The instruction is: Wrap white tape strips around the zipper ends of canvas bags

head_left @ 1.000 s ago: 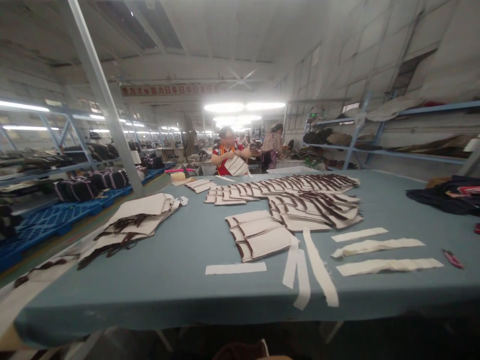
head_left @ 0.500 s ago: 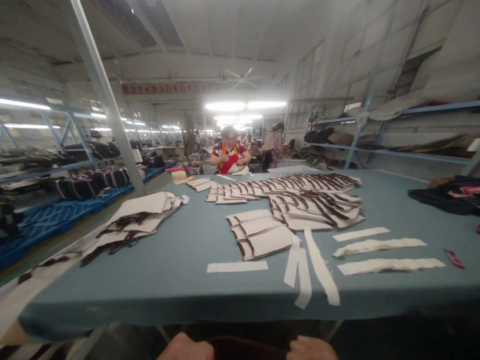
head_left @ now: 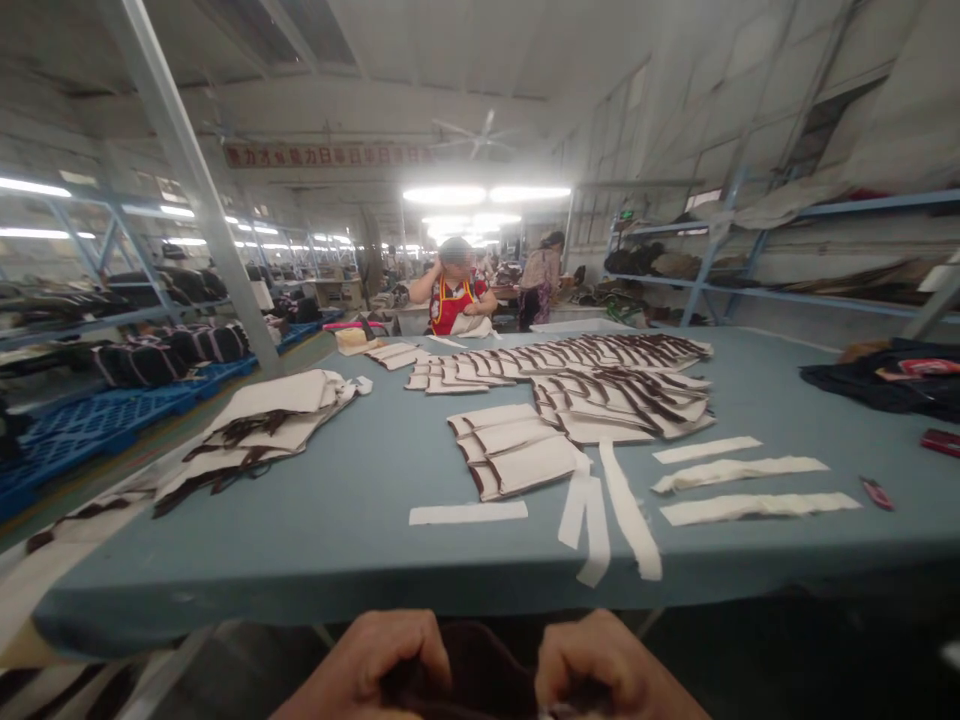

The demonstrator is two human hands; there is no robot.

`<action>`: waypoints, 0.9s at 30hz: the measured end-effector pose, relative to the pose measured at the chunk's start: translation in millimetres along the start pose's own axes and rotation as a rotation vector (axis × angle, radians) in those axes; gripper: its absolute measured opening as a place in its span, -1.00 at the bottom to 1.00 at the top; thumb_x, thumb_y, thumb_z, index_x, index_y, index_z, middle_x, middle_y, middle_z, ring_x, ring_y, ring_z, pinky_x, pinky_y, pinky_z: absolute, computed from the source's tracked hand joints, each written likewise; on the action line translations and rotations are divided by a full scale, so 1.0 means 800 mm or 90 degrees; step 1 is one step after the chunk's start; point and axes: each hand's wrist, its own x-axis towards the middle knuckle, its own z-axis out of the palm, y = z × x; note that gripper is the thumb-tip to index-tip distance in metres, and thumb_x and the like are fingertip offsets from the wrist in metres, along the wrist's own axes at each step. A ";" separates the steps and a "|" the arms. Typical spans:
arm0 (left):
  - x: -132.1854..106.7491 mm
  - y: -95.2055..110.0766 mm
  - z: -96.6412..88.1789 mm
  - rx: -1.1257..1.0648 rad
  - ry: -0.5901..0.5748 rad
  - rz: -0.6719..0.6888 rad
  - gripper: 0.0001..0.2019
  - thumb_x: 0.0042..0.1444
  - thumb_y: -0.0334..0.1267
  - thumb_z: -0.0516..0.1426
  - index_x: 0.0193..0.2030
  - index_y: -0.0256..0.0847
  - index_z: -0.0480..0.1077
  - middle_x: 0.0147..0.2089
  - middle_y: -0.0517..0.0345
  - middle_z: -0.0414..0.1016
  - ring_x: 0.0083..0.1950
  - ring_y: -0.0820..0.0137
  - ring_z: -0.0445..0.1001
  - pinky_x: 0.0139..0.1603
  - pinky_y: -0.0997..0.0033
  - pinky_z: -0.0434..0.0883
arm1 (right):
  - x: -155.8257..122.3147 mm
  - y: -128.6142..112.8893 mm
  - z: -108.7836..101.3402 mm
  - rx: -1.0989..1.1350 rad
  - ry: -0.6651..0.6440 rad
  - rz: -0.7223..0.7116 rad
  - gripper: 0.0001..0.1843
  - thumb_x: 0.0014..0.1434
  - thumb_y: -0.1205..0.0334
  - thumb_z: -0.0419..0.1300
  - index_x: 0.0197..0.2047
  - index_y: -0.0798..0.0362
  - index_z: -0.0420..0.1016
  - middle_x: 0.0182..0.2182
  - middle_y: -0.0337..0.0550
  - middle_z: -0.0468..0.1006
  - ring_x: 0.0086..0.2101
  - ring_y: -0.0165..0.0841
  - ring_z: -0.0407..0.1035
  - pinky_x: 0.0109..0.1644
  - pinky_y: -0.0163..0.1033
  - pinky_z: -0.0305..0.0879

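At the bottom of the view, below the near table edge, my left hand (head_left: pixel 394 655) is closed on a dark brown piece of fabric (head_left: pixel 484 665). My right hand (head_left: pixel 585 655) grips the same fabric from the other side, its fingers curled inward. The cloth sags between the two fists, and its lower part is out of frame. Beyond my hands, white strips (head_left: pixel 469 513) lie on the green-blue table (head_left: pixel 300 530). Behind them are overlapping rows of cream fabric pieces with brown edges (head_left: pixel 525 455).
A stack of cream and brown pieces (head_left: pixel 277 400) lies at the left. Cream strips (head_left: pixel 761 508), a small pinkish tool (head_left: pixel 876 493) and dark clothing (head_left: pixel 892 375) are at the right. A person in a red apron (head_left: pixel 454 305) sits across the table.
Both my hands have risen further into view with the brown fabric between them. The person opposite has lifted one hand to their head. The view has tilted down slightly.
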 end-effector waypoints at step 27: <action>0.044 0.040 0.038 0.057 -0.125 0.177 -0.76 0.45 -0.23 0.09 -0.20 -0.24 0.52 -0.30 0.20 0.55 -0.29 0.46 0.45 -0.25 0.52 0.32 | -0.013 0.010 0.000 0.047 -0.064 -0.051 -0.70 0.24 0.08 0.33 -0.37 0.06 0.36 -0.49 -0.40 0.26 -0.49 -0.52 0.07 -0.43 -0.37 0.03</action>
